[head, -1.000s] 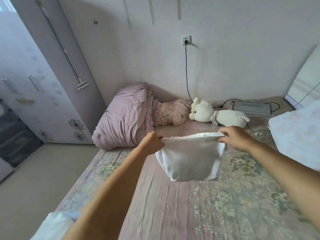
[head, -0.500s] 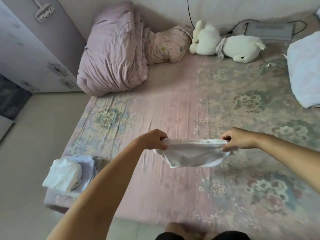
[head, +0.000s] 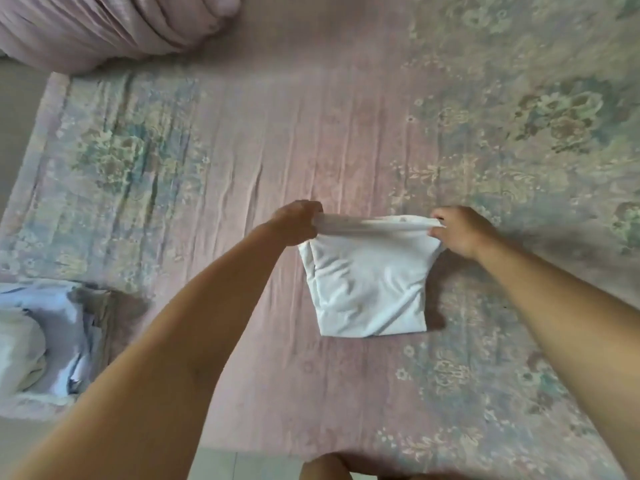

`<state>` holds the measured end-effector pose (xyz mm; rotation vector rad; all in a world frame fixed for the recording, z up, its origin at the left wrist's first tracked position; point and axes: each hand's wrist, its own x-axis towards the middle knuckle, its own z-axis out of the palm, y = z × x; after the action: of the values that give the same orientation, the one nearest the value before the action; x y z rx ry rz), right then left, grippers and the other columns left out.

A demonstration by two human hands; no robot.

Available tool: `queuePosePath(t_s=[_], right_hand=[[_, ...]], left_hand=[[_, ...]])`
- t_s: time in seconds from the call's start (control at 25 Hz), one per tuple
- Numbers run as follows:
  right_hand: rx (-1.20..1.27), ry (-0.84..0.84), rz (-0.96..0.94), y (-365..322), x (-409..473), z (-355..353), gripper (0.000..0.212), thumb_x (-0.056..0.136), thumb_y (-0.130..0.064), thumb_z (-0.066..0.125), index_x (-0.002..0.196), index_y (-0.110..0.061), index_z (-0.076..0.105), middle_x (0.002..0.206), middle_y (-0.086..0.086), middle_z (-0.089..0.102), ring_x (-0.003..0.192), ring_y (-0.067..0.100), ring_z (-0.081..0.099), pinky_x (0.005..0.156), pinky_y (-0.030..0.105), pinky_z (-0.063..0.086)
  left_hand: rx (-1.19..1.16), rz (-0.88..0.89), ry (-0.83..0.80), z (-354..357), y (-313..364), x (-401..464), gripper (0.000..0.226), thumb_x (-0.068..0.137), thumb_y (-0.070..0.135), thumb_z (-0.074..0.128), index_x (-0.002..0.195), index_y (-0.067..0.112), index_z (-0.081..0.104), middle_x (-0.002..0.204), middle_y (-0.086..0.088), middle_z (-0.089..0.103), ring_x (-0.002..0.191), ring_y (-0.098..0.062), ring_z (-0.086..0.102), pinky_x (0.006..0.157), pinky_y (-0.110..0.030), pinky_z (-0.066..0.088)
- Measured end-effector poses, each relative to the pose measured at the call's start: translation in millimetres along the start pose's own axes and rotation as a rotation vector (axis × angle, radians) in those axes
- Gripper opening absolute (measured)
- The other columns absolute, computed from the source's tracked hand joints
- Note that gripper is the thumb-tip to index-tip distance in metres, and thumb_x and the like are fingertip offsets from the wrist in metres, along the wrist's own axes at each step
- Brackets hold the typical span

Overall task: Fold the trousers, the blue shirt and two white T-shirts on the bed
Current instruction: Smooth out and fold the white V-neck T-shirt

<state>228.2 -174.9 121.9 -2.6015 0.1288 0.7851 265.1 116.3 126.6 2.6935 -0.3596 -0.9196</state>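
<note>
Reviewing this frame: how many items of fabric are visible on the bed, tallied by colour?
White: 2, the folded white T-shirt pinched by both hands, and the white garment on the pile at left.
Pale blue: 1, the folded shirt under it.
Pink: 1, the bunched quilt.
Total: 4

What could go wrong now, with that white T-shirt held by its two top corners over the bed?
The left hand and right hand pinch only the top corners of the white T-shirt, so its layers could slide apart as it settles. The bedsheet is wrinkled, which might crease it.
</note>
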Motion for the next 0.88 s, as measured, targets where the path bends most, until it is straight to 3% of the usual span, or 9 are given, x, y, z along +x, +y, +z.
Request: queuePosePath(t_s=[0.08,0.2,0.36,0.44,0.56,0.68,0.76,0.8,0.88], right_hand=[[-0.003,0.067,0.032,3.9,43.2,0.1,0.027,0.087,-0.019,0.063,0.113,-0.009,0.062,0.118,0.015,0.061,0.106,0.032,0.057,0.085,0.035,0.042],[-0.090,0.127,-0.028,16.5,79.6,8.4,0.026,0.086,-0.019,0.064,0.109,-0.008,0.064,0.114,0.015,0.062,0.105,0.034,0.056,0.084,0.037,0.042],[-0.208,0.234,-0.366,42.9,48.8,48.0,0.024,0.070,-0.001,0.073,0.092,0.002,0.064,0.091,0.020,0.064,0.084,0.039,0.061,0.070,0.042,0.048],[-0.364,0.311,-0.579,59.5,13.2,68.0,0.023,0.066,-0.008,0.071,0.088,-0.007,0.062,0.080,0.011,0.063,0.072,0.033,0.062,0.063,0.039,0.049],[-0.566,0.283,-0.788,76.3,-33.2,103.3,0.016,0.074,-0.014,0.048,0.086,-0.015,0.058,0.075,0.002,0.057,0.067,0.025,0.055,0.065,0.035,0.035],[-0.674,0.191,-0.742,81.3,-56.7,137.9,0.015,0.065,-0.005,0.055,0.077,-0.015,0.058,0.070,0.001,0.052,0.063,0.022,0.050,0.062,0.034,0.030],[-0.647,0.138,-0.661,81.9,-63.2,147.4,0.017,0.060,-0.016,0.070,0.074,-0.016,0.061,0.069,-0.001,0.053,0.061,0.021,0.053,0.058,0.033,0.036],[-0.607,0.158,-0.623,77.8,-64.7,148.7,0.015,0.067,-0.029,0.068,0.072,-0.016,0.063,0.069,-0.001,0.055,0.061,0.021,0.055,0.057,0.033,0.038],[-0.485,0.293,-0.513,58.7,-60.7,151.5,0.036,0.089,-0.038,0.042,0.078,-0.014,0.066,0.076,0.003,0.062,0.070,0.024,0.060,0.063,0.036,0.038]], left_hand=[[0.047,-0.021,0.110,2.7,-8.9,43.0,0.034,0.086,0.009,0.052,0.119,0.011,0.055,0.119,-0.011,0.057,0.110,-0.030,0.054,0.081,-0.031,0.041],[0.176,0.001,0.196,15.9,-17.3,72.4,0.033,0.087,0.008,0.047,0.118,0.012,0.056,0.115,-0.009,0.059,0.107,-0.029,0.055,0.083,-0.035,0.041],[0.251,0.435,0.532,70.7,-30.1,37.2,0.036,0.067,0.000,0.047,0.102,0.008,0.053,0.077,-0.010,0.060,0.066,-0.030,0.059,0.063,-0.035,0.045],[0.301,0.567,0.572,101.3,-35.4,1.0,0.052,0.064,-0.004,0.053,0.116,0.004,0.049,0.078,-0.009,0.060,0.064,-0.027,0.055,0.062,-0.037,0.047],[0.375,0.643,0.485,142.7,-36.3,-43.4,0.063,0.074,-0.001,0.059,0.133,-0.001,0.039,0.085,-0.008,0.059,0.067,-0.024,0.053,0.064,-0.037,0.046],[0.367,0.630,0.368,176.0,-37.4,-57.2,0.059,0.077,0.006,0.049,0.135,0.003,0.036,0.091,-0.007,0.062,0.070,-0.023,0.057,0.060,-0.033,0.046],[0.341,0.606,0.278,180.3,-35.8,-59.0,0.058,0.074,0.018,0.047,0.131,0.007,0.043,0.096,-0.006,0.064,0.072,-0.022,0.061,0.056,-0.029,0.044],[0.309,0.595,0.283,175.9,-31.3,-58.1,0.054,0.078,0.028,0.049,0.128,0.008,0.049,0.095,-0.005,0.064,0.073,-0.021,0.061,0.056,-0.029,0.042],[0.209,0.538,0.378,162.6,-16.1,-48.3,0.049,0.088,0.038,0.047,0.124,0.006,0.056,0.098,-0.009,0.065,0.077,-0.025,0.062,0.062,-0.033,0.043]])
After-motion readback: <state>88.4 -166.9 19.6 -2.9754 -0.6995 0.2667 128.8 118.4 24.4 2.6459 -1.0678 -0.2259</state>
